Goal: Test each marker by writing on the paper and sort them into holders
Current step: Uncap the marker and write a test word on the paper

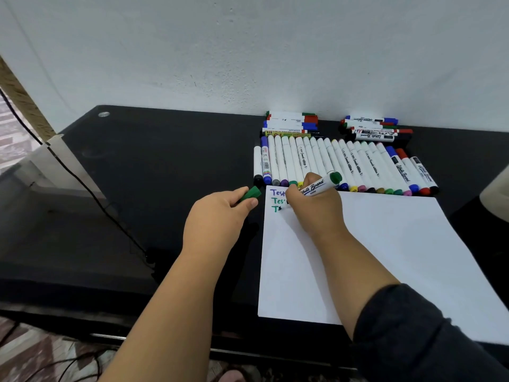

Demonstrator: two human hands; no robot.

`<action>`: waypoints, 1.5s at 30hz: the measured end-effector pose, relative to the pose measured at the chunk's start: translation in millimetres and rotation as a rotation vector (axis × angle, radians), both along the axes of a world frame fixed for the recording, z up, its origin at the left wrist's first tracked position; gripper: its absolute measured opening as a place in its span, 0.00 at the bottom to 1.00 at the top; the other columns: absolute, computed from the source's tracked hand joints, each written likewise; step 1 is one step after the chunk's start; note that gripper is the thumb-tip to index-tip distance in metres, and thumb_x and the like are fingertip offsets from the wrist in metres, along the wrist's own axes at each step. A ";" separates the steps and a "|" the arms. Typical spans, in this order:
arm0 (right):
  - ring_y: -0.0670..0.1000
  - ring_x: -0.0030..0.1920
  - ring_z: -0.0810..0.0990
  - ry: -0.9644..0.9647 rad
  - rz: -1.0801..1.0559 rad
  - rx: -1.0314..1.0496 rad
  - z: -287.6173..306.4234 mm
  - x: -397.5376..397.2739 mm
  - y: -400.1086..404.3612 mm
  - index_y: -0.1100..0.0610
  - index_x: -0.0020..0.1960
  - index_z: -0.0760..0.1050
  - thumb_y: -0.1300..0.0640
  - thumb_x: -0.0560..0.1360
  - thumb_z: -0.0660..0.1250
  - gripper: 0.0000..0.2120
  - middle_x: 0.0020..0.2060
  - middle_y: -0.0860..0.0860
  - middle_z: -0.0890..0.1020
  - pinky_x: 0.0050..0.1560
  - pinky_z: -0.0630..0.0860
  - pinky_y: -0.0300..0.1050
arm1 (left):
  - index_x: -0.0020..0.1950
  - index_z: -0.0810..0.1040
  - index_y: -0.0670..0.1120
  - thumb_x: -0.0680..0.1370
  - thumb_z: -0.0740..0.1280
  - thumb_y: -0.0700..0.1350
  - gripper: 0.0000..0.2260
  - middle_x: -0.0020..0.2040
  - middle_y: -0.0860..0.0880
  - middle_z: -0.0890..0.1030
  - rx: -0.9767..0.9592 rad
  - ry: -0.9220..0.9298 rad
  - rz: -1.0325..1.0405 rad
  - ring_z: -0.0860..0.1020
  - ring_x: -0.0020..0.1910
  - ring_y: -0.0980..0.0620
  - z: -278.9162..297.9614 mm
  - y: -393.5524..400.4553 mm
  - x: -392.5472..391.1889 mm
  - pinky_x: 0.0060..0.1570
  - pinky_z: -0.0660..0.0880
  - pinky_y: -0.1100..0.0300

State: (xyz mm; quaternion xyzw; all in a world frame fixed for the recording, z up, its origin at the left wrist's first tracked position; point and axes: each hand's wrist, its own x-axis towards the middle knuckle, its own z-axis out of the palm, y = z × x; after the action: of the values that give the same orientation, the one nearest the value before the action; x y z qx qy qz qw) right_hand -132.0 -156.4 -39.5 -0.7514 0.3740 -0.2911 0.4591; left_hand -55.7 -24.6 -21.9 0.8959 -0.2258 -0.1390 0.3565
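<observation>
Marker (319, 185) gripped in right hand (314, 210); cap (251, 193) pinched in left hand (217, 219).

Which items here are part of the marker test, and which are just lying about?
In the job:
green whiteboard marker, in the right hand
green cap, in the left hand
paper
row of markers
two marker stacks at the wall

Lying about:
black cable

Table (165, 166) left of the paper (385, 257) lies open; marker row (344, 164) apparently blocks the far edge
</observation>
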 end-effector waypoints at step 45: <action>0.46 0.22 0.60 -0.349 -0.118 0.584 37.8 -31.2 -13.7 0.53 0.32 0.64 0.65 0.73 0.64 0.15 0.23 0.49 0.66 0.24 0.55 0.36 | 0.56 0.80 0.58 0.73 0.71 0.52 0.12 0.48 0.64 0.80 -0.252 0.329 -0.134 0.75 0.44 0.66 8.8 -1.2 -23.2 0.40 0.68 0.72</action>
State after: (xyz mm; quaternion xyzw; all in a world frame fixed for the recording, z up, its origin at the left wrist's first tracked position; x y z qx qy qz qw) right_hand -163.2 -170.1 -1.8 -0.5042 0.4004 -0.3219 0.6941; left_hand -78.8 -25.8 -13.0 0.7924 -0.2392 -0.2772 0.4878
